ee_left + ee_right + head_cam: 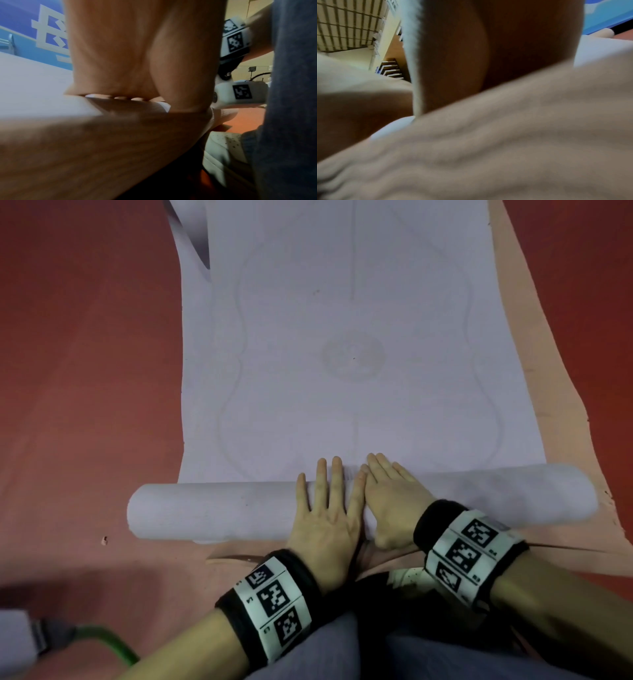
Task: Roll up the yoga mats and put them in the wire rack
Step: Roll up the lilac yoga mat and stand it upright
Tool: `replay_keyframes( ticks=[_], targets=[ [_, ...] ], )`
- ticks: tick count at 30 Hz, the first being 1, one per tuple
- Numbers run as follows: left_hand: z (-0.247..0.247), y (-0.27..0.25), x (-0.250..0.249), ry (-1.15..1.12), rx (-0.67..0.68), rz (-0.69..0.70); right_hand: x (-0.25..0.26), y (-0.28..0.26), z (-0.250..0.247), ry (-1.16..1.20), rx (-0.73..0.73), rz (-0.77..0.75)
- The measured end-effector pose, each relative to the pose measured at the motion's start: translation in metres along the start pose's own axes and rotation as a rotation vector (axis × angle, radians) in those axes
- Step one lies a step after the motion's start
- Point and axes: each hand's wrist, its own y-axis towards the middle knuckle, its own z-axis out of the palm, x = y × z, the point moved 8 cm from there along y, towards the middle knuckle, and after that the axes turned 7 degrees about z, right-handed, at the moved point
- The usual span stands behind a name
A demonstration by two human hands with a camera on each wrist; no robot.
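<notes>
On a red floor [85, 354], a person's left hand [325, 518] and right hand [394, 498] pressed side by side, fingers straight and gripping nothing, on the rolled part [212, 511] of a pale yoga mat [352, 337], most of it lying flat ahead over a peach mat [568, 412]. Rolling appeared under way; finishing would likely need even forward pressure. No wire rack was identifiable.

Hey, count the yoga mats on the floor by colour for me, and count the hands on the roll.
Lavender yoga mat, partly rolled: 1
Peach yoga mat, flat underneath it: 1
Hands pressing flat on the roll, left hand and right hand: 2
Total: 4
</notes>
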Motion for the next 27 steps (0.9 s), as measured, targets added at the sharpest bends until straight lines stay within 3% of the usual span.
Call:
replay_keyframes(
  ticks=[5, 14, 20, 27],
  targets=[
    [-0.005, 0.003, 0.002, -0.043, 0.036, 0.049, -0.004, 0.009, -0.001, 0.037, 0.066, 0.009],
    [-0.007, 0.017, 0.015, -0.271, 0.070, 0.032, -0.007, -0.003, -0.009, 0.104, -0.090, 0.078],
    [-0.017, 0.044, 0.035, -0.261, 0.101, 0.062, -0.008, -0.023, -0.005, 0.136, -0.170, 0.177],
    [-0.025, 0.050, 0.039, -0.179, 0.077, 0.021, -0.014, -0.012, -0.011, 0.143, -0.048, 0.167]
  ],
)
